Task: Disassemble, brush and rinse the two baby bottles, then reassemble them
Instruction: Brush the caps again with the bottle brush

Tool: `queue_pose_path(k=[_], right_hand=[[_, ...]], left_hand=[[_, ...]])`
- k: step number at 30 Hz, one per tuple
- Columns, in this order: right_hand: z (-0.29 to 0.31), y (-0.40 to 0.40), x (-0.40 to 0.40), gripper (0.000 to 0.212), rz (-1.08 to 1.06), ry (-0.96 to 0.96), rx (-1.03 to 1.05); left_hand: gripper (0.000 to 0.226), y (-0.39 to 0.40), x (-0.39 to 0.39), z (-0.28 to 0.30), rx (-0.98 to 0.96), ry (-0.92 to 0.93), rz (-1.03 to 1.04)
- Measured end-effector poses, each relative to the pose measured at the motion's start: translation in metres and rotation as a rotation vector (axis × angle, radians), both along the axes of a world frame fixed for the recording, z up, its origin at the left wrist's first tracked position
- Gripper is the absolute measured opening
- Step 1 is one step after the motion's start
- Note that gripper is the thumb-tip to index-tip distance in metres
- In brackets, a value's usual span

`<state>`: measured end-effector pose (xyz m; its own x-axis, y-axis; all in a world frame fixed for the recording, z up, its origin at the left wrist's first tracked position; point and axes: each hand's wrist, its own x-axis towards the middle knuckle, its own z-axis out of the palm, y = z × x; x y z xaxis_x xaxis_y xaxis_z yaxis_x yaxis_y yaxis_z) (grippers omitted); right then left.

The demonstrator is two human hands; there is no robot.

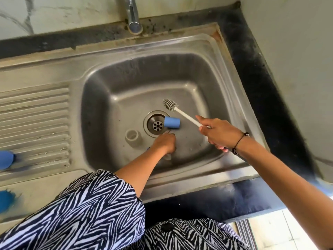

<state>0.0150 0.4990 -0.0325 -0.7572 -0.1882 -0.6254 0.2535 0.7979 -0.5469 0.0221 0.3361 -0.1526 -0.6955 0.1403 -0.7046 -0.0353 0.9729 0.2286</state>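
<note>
A blue bottle body (172,123) lies on its side beside the drain (157,124) of the steel sink (126,56). A clear bottle body (133,138) lies left of the drain. My left hand (166,142) reaches down to the sink floor just below the drain, fingers curled over a small part that is mostly hidden; a bit of blue and a clear piece (167,156) peek out under it. My right hand (219,133) grips the white handle of a bottle brush (170,105), bristle head raised over the basin.
The tap (134,20) stands at the back, with no water seen running. A ribbed drainboard (34,121) lies to the left, with two blue objects (6,159) (6,200) at its left edge. A dark counter and a wall border the sink on the right.
</note>
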Motion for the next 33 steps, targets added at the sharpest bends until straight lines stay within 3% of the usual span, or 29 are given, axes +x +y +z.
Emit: queue_pose_path(k=[5,10,15,19,21,22,24,26,28,33], right_hand=[[-0.011,-0.004,-0.014,0.047,0.111,0.056,0.093],[-0.017,-0.008,-0.017,0.047,0.094,0.047,0.104],[-0.019,-0.002,-0.014,0.046,-0.013,-0.017,0.045],[-0.014,0.003,-0.009,0.046,-0.086,-0.035,0.002],[-0.013,0.006,-0.007,0.047,-0.098,-0.028,-0.013],[-0.013,0.007,-0.005,0.047,-0.098,-0.026,-0.018],[-0.013,0.009,-0.002,0.047,-0.090,-0.018,-0.016],[-0.014,0.008,0.001,0.047,-0.075,-0.009,-0.005],[-0.012,0.005,0.002,0.047,-0.034,0.010,0.012],[-0.005,0.000,0.006,0.047,0.009,0.052,0.027]], left_hand=[[0.032,-0.007,-0.016,0.005,0.043,0.175,0.111],[0.041,-0.013,-0.036,-0.003,-0.063,0.533,-0.098],[0.046,-0.003,-0.051,-0.016,-0.156,0.488,-0.305],[0.045,0.000,-0.057,-0.029,-0.163,0.400,-0.276],[0.044,-0.001,-0.060,-0.030,-0.070,0.346,-0.087],[0.044,-0.003,-0.061,-0.030,0.036,0.305,0.110],[0.040,-0.003,-0.064,-0.023,0.374,0.117,0.651],[0.019,-0.006,-0.065,-0.011,0.683,-0.088,1.113],[0.014,-0.013,-0.065,-0.005,0.741,-0.198,1.264],[0.024,-0.025,-0.057,0.003,0.775,-0.298,1.351]])
